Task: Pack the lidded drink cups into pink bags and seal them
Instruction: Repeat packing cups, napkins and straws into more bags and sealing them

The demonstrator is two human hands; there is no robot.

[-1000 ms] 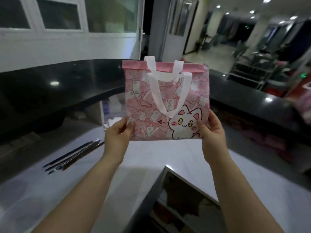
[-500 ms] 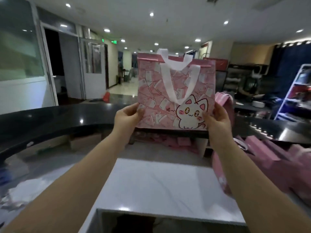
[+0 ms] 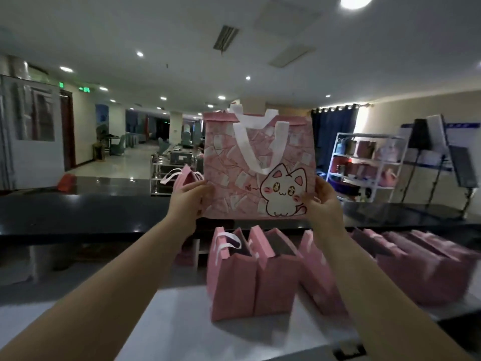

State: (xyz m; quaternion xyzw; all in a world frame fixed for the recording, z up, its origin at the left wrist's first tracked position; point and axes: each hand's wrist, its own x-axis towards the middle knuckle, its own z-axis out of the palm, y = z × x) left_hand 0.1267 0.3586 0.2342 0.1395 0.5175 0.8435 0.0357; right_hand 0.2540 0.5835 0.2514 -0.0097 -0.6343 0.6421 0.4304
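I hold a flat pink bag (image 3: 229, 162) with white handles and a cartoon cat up at arm's length in front of me. My left hand (image 3: 188, 198) pinches its lower left corner and my right hand (image 3: 324, 201) pinches its lower right corner. Below it, several upright pink bags (image 3: 234, 285) stand in a row on the white table (image 3: 179, 321), some with their tops open. No drink cups show in this view.
A long black counter (image 3: 78, 212) runs across behind the table. Another pink bag (image 3: 186, 177) rests on it just left of the held bag. More pink bags (image 3: 426, 269) fill the right side. A white shelf rack (image 3: 364, 165) stands at the far right.
My view has swung right and up, from the table's left end to the row of standing bags. Both hands have kept their hold on the bag's lower corners.
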